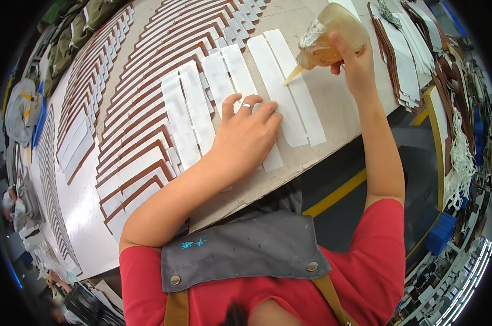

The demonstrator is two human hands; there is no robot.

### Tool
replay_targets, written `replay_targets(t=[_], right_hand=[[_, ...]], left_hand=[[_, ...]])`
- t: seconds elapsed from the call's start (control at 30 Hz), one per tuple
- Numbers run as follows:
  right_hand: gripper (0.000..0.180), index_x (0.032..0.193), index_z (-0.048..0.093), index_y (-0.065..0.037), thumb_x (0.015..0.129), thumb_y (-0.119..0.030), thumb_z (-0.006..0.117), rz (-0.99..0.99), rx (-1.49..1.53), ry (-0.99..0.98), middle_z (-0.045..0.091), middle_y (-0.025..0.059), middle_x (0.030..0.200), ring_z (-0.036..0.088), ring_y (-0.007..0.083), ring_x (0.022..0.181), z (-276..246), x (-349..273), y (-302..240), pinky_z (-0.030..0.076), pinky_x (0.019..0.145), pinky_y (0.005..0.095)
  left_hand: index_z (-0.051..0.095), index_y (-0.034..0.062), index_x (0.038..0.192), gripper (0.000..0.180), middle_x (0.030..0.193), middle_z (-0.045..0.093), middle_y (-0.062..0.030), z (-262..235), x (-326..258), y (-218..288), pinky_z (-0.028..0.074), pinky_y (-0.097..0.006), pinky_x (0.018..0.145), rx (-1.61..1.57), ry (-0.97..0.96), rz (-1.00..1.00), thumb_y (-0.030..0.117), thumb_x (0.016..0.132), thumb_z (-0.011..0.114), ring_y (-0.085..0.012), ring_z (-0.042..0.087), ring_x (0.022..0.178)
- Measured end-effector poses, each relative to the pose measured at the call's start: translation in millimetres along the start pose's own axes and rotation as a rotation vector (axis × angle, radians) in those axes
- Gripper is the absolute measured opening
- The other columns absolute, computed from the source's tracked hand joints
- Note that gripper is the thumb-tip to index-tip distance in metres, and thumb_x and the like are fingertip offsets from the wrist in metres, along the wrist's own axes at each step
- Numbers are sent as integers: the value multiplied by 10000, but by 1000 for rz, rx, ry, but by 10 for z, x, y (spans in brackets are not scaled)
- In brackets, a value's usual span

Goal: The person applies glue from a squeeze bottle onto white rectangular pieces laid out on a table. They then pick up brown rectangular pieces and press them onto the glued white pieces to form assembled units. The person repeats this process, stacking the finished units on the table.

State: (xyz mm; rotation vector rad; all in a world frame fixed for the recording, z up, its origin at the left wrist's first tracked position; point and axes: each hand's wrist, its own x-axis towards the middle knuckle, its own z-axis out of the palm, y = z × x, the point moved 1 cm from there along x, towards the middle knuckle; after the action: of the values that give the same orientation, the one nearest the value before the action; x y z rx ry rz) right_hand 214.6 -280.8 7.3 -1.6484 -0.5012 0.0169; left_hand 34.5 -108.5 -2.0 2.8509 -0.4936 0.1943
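The glue bottle (333, 35) is tilting in the right hand (354, 65), gripped tight, its nozzle touching a white strip (289, 92) on the table (333, 108). The left hand (246, 136) is pressing flat, fingers spread, on neighbouring strips; squeezing too hard is likely risking glue spilling past the strip's edge.

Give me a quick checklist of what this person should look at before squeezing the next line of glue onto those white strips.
1. Nozzle aimed at a strip: ok. The glue bottle in the right hand is tipped down, its tip just over a white strip.
2. Strips held still: ok. The left hand lies flat across the strips nearer the person.
3. Fingers out of the nozzle's way: ok. The left fingers stop short of the tip.
4. Glue left in the bottle: ok. Amber liquid shows inside.
5. Glue already laid on this strip: cannot tell.
6. Strip fully on the table: ok. Its end stops short of the edge.
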Motion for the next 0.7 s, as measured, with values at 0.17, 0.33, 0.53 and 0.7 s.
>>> replay_targets(t=[0.17, 0.33, 0.53, 0.7], right_hand=[[515, 1084, 503, -31, 797, -412, 698, 44, 14, -43, 578, 33, 812, 526, 68, 538, -138, -274, -31, 388, 384, 186], [515, 1096, 492, -42, 781, -376, 726, 116, 69, -52, 561, 26, 800, 499, 45, 508, -204, -562, -133, 375, 370, 166], [500, 1063, 508, -14, 799, -393, 698, 163, 298, 6, 571, 29, 814, 514, 51, 528, -286, -641, -137, 380, 381, 164], [454, 1079, 518, -25, 838, -381, 661, -60, 305, 151, 594, 37, 862, 559, 82, 621, -128, -57, -112, 425, 446, 217]], left_hand=[[602, 90, 1035, 245, 1164, 570, -28, -21, 4, 5, 261, -463, 1003, -6, 5, 4, 136, 795, 619, -227, 499, 1120], [606, 90, 1027, 228, 1158, 576, -26, -23, 4, 4, 255, -459, 1004, -16, 16, 8, 129, 802, 613, -226, 499, 1117], [610, 87, 1022, 218, 1155, 580, -30, -21, 11, 2, 245, -462, 1006, -33, 16, 9, 122, 806, 610, -230, 499, 1117], [613, 86, 1012, 208, 1156, 577, -30, -19, 13, -10, 239, -467, 1008, -18, 11, 6, 122, 807, 609, -233, 506, 1110]])
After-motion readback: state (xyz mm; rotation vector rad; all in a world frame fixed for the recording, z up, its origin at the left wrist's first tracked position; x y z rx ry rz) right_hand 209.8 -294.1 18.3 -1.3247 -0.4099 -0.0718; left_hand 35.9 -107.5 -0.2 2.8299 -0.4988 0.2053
